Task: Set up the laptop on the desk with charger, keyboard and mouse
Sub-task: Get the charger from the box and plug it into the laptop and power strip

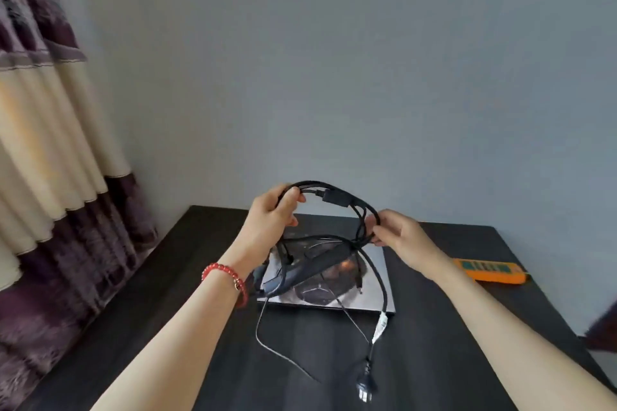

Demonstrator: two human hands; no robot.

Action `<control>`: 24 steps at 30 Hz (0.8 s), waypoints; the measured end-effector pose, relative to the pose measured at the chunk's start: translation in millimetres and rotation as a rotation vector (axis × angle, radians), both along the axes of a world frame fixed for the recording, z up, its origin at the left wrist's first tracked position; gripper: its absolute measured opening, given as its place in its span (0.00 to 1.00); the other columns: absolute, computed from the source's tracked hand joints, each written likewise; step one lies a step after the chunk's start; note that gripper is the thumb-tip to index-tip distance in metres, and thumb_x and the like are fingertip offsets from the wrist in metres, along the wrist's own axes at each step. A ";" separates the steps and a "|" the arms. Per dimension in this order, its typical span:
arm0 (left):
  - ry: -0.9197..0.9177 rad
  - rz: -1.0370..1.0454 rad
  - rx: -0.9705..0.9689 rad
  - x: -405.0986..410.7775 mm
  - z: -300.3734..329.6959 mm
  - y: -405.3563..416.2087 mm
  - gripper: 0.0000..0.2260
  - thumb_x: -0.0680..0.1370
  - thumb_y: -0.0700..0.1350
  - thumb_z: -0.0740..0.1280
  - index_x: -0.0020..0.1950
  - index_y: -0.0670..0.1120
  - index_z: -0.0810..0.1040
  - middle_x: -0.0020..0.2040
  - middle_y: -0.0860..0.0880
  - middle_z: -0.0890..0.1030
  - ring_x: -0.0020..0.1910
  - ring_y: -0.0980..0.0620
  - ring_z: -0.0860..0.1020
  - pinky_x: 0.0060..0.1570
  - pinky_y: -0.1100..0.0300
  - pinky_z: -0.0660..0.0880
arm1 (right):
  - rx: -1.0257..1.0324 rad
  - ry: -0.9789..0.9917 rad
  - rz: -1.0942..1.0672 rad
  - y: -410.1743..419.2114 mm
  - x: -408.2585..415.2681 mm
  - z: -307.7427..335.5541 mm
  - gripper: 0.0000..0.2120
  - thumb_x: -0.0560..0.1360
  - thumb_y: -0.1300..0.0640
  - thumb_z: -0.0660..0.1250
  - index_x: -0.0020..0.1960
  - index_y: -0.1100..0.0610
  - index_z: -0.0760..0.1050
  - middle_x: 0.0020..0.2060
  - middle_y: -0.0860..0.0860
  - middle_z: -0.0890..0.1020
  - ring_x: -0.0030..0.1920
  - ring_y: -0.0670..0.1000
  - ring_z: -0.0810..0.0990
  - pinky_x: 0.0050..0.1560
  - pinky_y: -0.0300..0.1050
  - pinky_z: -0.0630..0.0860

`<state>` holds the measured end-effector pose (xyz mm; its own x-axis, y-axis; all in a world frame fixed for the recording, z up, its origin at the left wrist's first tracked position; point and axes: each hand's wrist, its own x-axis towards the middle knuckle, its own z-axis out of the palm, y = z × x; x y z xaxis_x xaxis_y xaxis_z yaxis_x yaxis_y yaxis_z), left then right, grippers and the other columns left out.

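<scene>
Cables hang in a tangled bundle between two raised hands above the middle of the dark tabletop (434, 360). The left hand (272, 222) has its fingers curled round the upper left of the black charger cable (337, 192), gripping several loops at once; a red bead bracelet (230, 279) sits on that wrist. The right hand (397, 235) pinches the loops on the right side between thumb and fingertips, the other fingers loosely bent. How many separate cords are in the bundle is hard to tell, since the strands cross each other; at least one thick cord and one thin one show. The thick cord drops toward the near edge of the tabletop and ends in one black wall plug (364, 384) lying flat there, with a white tag (380, 327) on the cord above it. One thin cable (267, 340) curls onto the tabletop left of the plug. One closed laptop (377, 277) lies flat under the bundle, near the far edge, and the charger's black brick (317, 265) hangs or rests just over its lid. One orange power strip (490, 270) lies near the right edge, apart from the laptop. A purple and cream curtain (50, 143) hangs beyond the left edge.
</scene>
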<state>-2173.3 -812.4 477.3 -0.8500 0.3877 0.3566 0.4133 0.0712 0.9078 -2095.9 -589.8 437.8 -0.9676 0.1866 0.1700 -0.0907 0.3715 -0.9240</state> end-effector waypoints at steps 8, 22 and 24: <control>-0.154 -0.291 -0.086 17.2 -77.2 85.2 0.11 0.81 0.42 0.57 0.41 0.44 0.75 0.26 0.59 0.72 0.28 0.61 0.68 0.36 0.66 0.70 | -0.371 -0.334 -0.075 92.6 46.2 -74.2 0.12 0.76 0.66 0.61 0.53 0.55 0.78 0.53 0.55 0.80 0.56 0.51 0.79 0.55 0.47 0.76; -0.200 -0.701 -0.394 1.8 -167.6 115.5 0.09 0.80 0.37 0.58 0.45 0.41 0.77 0.39 0.51 0.75 0.37 0.63 0.73 0.41 0.70 0.71 | -0.177 -0.895 -0.054 113.7 42.8 -140.0 0.10 0.78 0.55 0.60 0.54 0.57 0.77 0.39 0.49 0.77 0.42 0.47 0.72 0.44 0.41 0.67; -0.141 -0.755 -0.445 8.4 -180.1 121.5 0.10 0.79 0.37 0.59 0.42 0.45 0.76 0.36 0.56 0.73 0.34 0.64 0.71 0.39 0.71 0.67 | -0.105 -0.911 -0.057 114.2 44.9 -149.6 0.07 0.76 0.56 0.64 0.53 0.56 0.76 0.46 0.52 0.78 0.46 0.49 0.74 0.45 0.41 0.69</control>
<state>-2164.9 -690.9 297.2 -0.3362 0.9405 -0.0496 0.3795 0.1834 0.9068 -2051.0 -475.7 288.3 -0.7080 0.2097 -0.6744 0.7051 0.2628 -0.6586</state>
